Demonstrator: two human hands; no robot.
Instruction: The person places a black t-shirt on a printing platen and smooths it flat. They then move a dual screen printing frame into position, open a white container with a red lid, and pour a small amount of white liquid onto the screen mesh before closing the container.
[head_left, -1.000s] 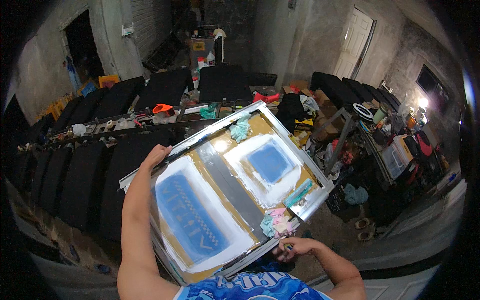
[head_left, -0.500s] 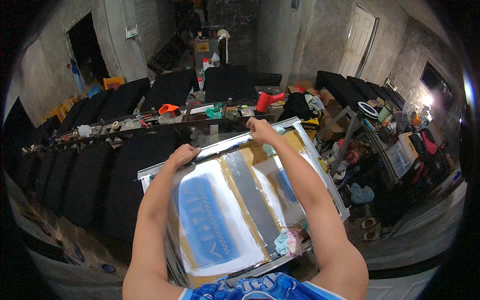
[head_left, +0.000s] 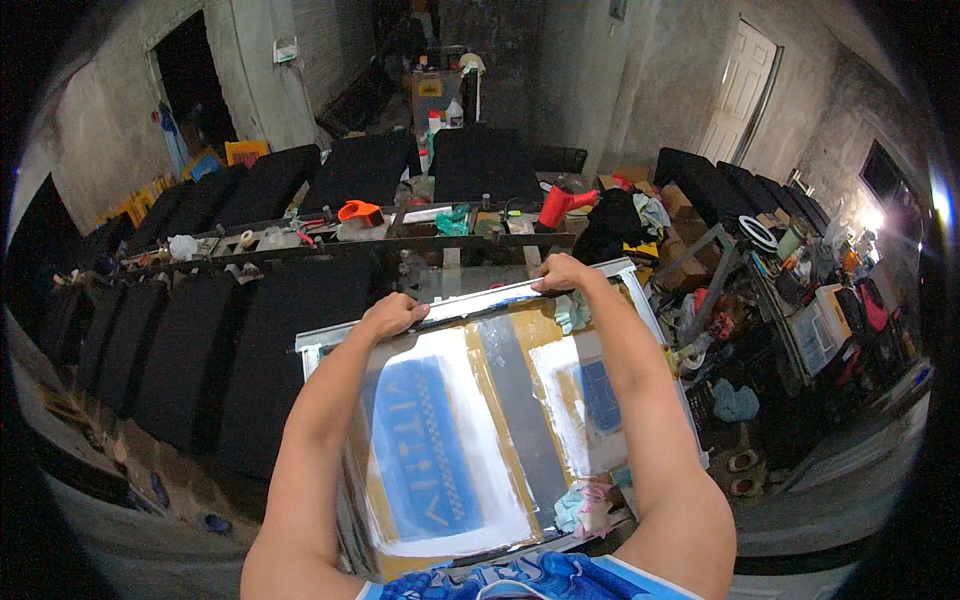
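A screen printing frame (head_left: 480,302) with pale metal bars lies tilted in front of my body. Its mesh carries a large blue stencil area (head_left: 415,450) on the left and a smaller blue one (head_left: 601,396) on the right, both edged with white and brown tape. My left hand (head_left: 396,316) is closed over the far bar, left of its middle. Farther right, my right hand (head_left: 563,272) grips the same bar. Below the right hand, a pale green cloth (head_left: 573,313) rests at the frame's far edge. A pink and green rag (head_left: 585,508) sits near its close edge.
Rows of black padded boards (head_left: 195,360) extend left and behind. A long rack (head_left: 330,240) beyond the frame bears an orange tape dispenser (head_left: 360,211), a green plastic bag (head_left: 452,220) and a red heat gun (head_left: 565,206). A cluttered table (head_left: 785,325) stands at right.
The view has shifted, so the room sits farther right. The frame's far bar has swung nearer to level, its right end coming toward me. Both hands have kept their grip on it.
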